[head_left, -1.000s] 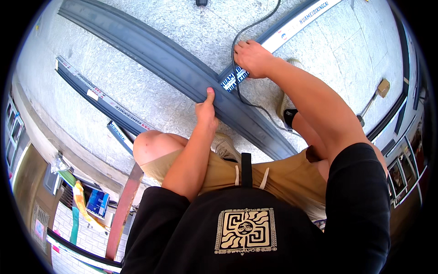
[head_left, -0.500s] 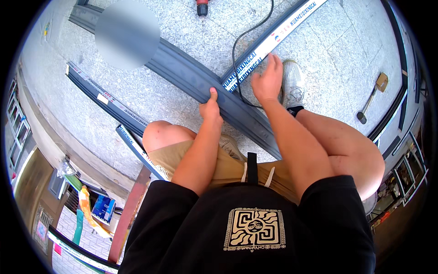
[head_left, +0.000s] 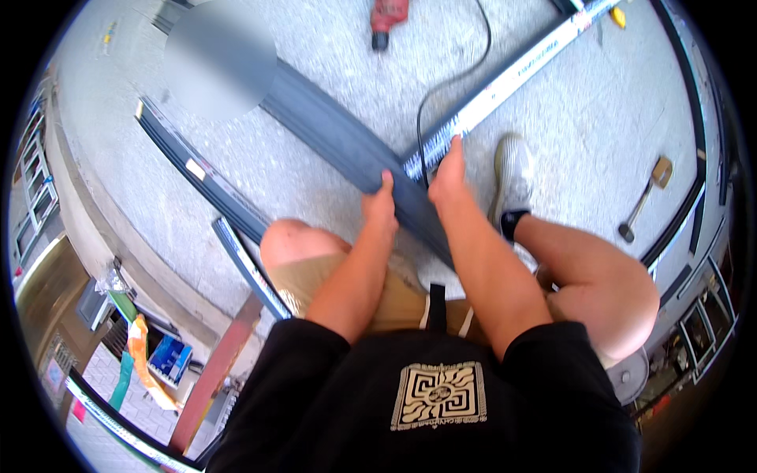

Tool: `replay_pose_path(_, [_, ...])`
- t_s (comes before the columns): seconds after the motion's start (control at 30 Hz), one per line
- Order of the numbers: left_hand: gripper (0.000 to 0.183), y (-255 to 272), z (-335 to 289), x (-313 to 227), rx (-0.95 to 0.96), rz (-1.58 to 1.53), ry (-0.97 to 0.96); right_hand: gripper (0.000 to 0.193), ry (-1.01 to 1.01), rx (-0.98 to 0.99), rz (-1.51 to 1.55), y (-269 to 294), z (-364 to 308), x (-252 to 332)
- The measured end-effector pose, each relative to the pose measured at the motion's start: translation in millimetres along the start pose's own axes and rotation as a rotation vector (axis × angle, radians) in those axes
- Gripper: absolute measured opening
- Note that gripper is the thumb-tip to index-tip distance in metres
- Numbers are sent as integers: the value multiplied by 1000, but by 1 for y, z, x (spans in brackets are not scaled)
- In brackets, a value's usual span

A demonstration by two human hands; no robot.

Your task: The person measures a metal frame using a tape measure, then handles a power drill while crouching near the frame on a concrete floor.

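Observation:
A wide dark grey metal profile (head_left: 339, 130) runs slantwise across the floor between my legs. A second profile with a white printed film (head_left: 512, 75) meets it at a corner and stretches to the upper right. My left hand (head_left: 380, 209) grips the near edge of the grey profile, thumb on top and fingers hidden beneath. Close to the corner, my right hand (head_left: 448, 177) closes on the film-covered profile, thumb along its edge; its other fingers are mostly hidden. A black cable (head_left: 424, 118) lies across the film-covered profile beside this hand.
A red power drill (head_left: 388, 17) lies on the floor at the top. To the right is a hammer (head_left: 643, 201). Other profiles (head_left: 189, 165) lie at the left by my knee. A reddish-brown bar (head_left: 217, 370) and packages stand at the lower left.
My right hand has come down from above the film-covered profile onto its edge near the corner. My left hand keeps its grip on the grey profile. The whole view has shifted somewhat.

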State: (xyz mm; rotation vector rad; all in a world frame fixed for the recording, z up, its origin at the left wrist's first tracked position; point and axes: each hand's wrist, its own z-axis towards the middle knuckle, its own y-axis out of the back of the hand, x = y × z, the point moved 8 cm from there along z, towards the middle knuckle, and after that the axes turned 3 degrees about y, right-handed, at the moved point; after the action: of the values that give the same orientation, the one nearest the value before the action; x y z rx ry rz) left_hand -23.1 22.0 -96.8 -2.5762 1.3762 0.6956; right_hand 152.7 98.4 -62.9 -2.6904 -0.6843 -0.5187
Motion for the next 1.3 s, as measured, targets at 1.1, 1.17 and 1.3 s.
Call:
replay_pose_path(1.1, [90,-77,-76,-116,-164,564,-522,77,-899,612,-1756,153,-122,313])
replay_pose_path(1.17, [89,-87,-74,-112,-107,604,-542,76,-925,564,-1413,198,-116,295])
replay_pose_path(1.3, [78,-111,-79,-106,35,709,-629,72,-910,573,-1070,258,-109,254])
